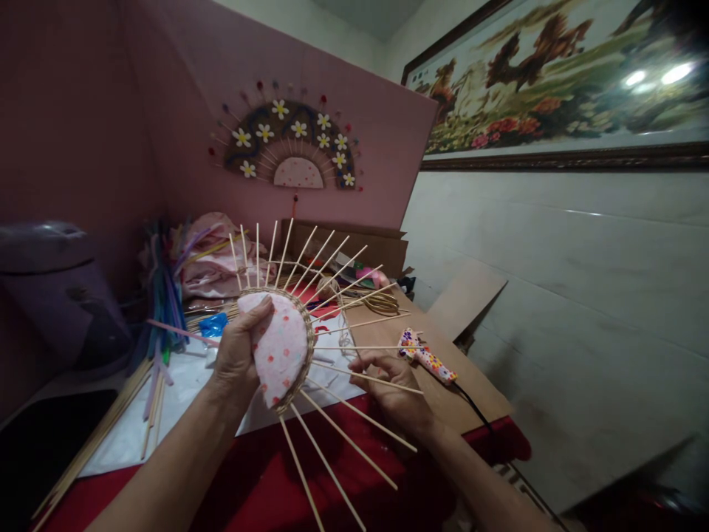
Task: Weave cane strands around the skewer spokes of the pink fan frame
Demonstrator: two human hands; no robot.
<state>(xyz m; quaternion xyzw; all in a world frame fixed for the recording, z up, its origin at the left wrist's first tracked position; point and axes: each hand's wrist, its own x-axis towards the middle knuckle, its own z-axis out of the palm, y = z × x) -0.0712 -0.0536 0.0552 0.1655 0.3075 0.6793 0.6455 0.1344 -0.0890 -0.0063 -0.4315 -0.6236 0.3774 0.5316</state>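
My left hand (pixel 238 347) grips a half-round piece covered in pale pink spotted fabric (pixel 282 343), thumb on its face. Woven twine (pixel 311 340) edges the curved side. Several thin wooden sticks (pixel 351 425) fan outward from that rim. On the right, my right hand (pixel 391 388) is closed among the outer sticks, its fingertips pinching a thin strand of twine (pixel 344 318). This strand loops up behind the upper sticks. The fingers' far side is hidden.
A flower-patterned glue gun (pixel 429 358) lies on a brown board (pixel 470 399). Pipe cleaners (pixel 160 295), loose sticks (pixel 105 436) and pink cloth (pixel 213 255) lie at left. A finished fan decoration (pixel 299 140) hangs on the pink panel behind. A red cloth (pixel 249 480) covers the table.
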